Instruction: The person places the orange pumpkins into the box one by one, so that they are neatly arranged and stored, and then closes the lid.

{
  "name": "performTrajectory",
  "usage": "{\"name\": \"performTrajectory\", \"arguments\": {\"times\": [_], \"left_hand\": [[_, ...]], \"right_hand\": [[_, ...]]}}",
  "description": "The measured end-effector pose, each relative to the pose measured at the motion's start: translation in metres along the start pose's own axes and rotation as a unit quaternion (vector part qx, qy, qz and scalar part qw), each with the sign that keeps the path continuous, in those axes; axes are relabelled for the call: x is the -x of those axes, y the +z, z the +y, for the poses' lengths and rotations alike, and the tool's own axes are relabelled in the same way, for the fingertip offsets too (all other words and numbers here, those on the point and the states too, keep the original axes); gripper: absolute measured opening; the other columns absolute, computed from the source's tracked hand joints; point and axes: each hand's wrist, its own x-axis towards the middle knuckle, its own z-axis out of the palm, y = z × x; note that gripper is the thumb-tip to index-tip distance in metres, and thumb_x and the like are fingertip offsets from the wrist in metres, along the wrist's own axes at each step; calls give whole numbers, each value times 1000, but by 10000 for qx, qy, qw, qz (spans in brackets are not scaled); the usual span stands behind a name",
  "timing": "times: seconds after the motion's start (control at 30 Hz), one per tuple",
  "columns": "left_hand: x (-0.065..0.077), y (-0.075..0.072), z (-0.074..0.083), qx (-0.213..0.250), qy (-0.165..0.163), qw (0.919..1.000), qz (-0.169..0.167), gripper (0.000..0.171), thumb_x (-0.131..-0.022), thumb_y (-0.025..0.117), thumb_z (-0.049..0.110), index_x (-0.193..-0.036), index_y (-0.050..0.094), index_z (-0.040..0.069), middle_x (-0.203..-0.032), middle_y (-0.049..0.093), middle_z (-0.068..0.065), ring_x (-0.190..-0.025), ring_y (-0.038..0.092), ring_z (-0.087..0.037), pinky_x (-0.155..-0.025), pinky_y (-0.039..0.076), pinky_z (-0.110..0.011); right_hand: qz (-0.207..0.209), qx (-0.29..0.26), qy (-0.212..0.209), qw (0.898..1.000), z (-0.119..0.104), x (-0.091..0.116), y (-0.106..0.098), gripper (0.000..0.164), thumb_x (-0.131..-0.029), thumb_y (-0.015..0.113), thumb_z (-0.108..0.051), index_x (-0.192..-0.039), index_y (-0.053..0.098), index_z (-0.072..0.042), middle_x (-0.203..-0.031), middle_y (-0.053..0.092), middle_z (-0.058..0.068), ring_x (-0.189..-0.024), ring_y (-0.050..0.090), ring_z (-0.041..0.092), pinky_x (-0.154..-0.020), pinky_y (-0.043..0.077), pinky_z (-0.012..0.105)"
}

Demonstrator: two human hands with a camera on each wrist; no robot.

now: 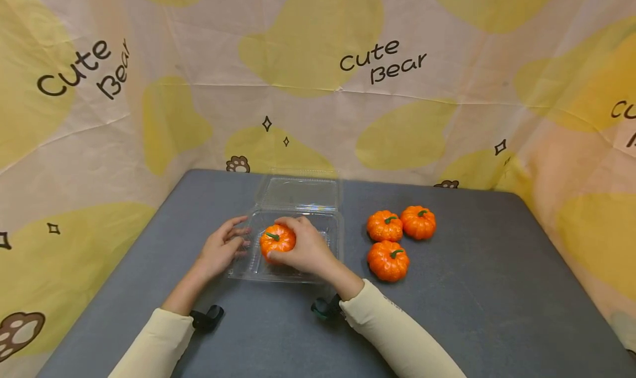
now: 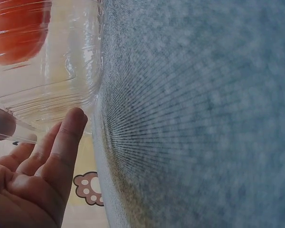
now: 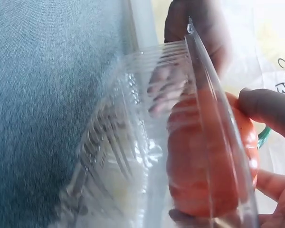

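Note:
A small orange pumpkin with a green stem point(image 1: 270, 244) is gripped in my right hand point(image 1: 312, 250), thumb on the near side and fingers on the far side. It is over the tray part of a clear plastic clamshell box point(image 1: 298, 278), whose lid point(image 1: 300, 193) lies open toward the back. In the right wrist view the pumpkin point(image 3: 199, 161) shows through the clear wall, partly within it. At the box's left edge is my left hand point(image 1: 218, 251), fingers extended. The left wrist view shows its fingers point(image 2: 66, 142) beside the ribbed side wall; firm contact is unclear.
To the right of the box, three more orange pumpkins sit close together: one at the near side point(image 1: 388, 262), one behind it point(image 1: 384, 226) and one at the far right point(image 1: 419, 222). The grey tabletop point(image 1: 472, 289) ends at a patterned cloth backdrop point(image 1: 308, 113).

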Motion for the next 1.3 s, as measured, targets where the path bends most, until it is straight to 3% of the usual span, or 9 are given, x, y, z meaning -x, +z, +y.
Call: {"name": "performTrajectory", "arguments": {"times": [0.5,1.0,1.3], "left_hand": [[1,-2,1,190,-98,9997,-120,52,-97,42,4,-148,35,7,-136,51,-31,-104,63,-35,-79,59,-37],[2,-4,-1,309,-113,9993,-183,51,-98,42,6,-149,33,8,-137,50,-31,-106,63,-36,-80,59,-36],[1,-3,-1,340,-134,9991,-207,52,-97,42,4,-148,32,6,-136,50,-32,-104,65,-34,-80,59,-36]], "right_hand": [[-427,553,-114,9975,1,-10,18,65,-71,80,-37,-129,58,-20,-110,59,5,-85,56,13,-66,47,22],[-771,740,-364,9936,4,-13,26,64,-73,77,-39,-129,58,-16,-110,61,4,-88,55,12,-70,46,21],[-793,707,-350,9937,2,-11,29,68,-74,77,-39,-134,55,-16,-120,60,5,-97,57,15,-75,48,22]]}}
